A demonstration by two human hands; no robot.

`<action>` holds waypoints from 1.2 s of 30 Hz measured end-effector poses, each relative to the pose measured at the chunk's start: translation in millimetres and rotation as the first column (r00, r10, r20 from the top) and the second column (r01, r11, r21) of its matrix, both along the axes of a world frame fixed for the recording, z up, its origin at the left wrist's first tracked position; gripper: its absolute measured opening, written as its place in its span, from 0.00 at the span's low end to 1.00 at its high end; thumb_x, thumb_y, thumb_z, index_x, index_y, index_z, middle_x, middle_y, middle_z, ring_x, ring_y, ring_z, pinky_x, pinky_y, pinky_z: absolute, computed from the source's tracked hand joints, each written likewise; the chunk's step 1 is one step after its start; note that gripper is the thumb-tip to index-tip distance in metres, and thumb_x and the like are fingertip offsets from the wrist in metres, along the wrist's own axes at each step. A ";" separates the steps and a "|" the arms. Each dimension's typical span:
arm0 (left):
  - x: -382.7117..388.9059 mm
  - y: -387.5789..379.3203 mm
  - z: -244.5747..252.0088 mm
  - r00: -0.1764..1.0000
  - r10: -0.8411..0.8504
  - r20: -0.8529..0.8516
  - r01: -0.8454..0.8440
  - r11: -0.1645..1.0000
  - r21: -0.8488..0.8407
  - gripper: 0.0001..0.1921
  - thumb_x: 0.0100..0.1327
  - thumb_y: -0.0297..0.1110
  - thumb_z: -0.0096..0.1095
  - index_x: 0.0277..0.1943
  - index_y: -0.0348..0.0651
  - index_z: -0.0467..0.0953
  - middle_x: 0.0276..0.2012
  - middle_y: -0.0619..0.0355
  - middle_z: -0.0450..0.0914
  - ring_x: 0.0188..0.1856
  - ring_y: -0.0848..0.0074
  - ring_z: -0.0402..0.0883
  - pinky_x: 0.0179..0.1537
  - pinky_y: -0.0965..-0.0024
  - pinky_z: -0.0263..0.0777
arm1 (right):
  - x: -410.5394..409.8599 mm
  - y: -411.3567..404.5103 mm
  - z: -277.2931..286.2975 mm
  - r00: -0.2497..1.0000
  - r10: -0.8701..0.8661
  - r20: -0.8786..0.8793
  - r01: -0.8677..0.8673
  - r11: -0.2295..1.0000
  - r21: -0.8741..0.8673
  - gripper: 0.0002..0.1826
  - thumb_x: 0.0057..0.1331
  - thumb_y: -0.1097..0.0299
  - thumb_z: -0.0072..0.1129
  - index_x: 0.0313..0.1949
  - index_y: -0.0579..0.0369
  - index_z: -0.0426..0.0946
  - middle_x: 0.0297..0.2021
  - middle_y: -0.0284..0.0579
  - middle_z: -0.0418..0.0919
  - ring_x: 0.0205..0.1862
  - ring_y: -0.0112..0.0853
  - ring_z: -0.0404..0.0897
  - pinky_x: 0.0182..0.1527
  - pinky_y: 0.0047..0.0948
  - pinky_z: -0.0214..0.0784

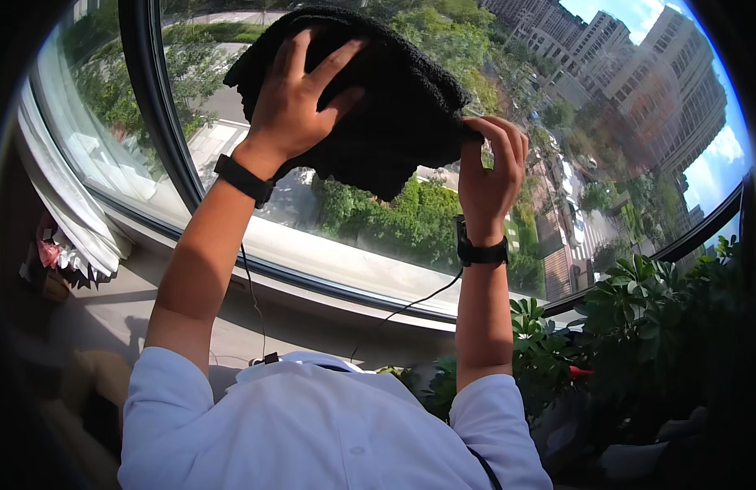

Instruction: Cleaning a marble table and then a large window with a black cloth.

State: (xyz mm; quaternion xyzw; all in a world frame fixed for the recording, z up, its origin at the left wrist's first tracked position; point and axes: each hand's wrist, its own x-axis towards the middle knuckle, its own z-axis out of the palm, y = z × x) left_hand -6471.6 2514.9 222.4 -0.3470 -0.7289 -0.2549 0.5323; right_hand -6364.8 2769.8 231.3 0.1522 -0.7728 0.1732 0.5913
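A black fleecy cloth (378,116) is spread in front of the window glass (366,245), and its lower edge hangs unevenly. My left hand (298,104) lies on the cloth with its fingers spread; whether it presses the cloth to the glass cannot be told. The cloth's right corner is pinched between the thumb and fingers of my right hand (494,159). Both wrists wear black bands, the left band (243,177) and the right band (483,250), with thin dark cables trailing down.
A dark window frame post (160,110) stands at left, beside a white curtain (78,208). The window sill (304,291) runs below the glass. Leafy green plants (641,300) stand at lower right. Outside the glass are trees, a road and tall buildings.
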 end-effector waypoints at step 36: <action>54.5 -102.1 -15.0 0.906 -0.083 0.415 0.035 0.992 0.121 0.06 0.56 0.29 0.68 0.38 0.43 0.81 0.39 0.56 0.77 0.49 0.62 0.76 0.54 0.63 0.69 | 0.0 -127.7 -121.5 0.874 0.414 0.257 -0.311 0.880 -0.358 0.09 0.63 0.85 0.60 0.39 0.55 0.79 0.30 0.40 0.74 0.32 0.30 0.74 0.33 0.28 0.64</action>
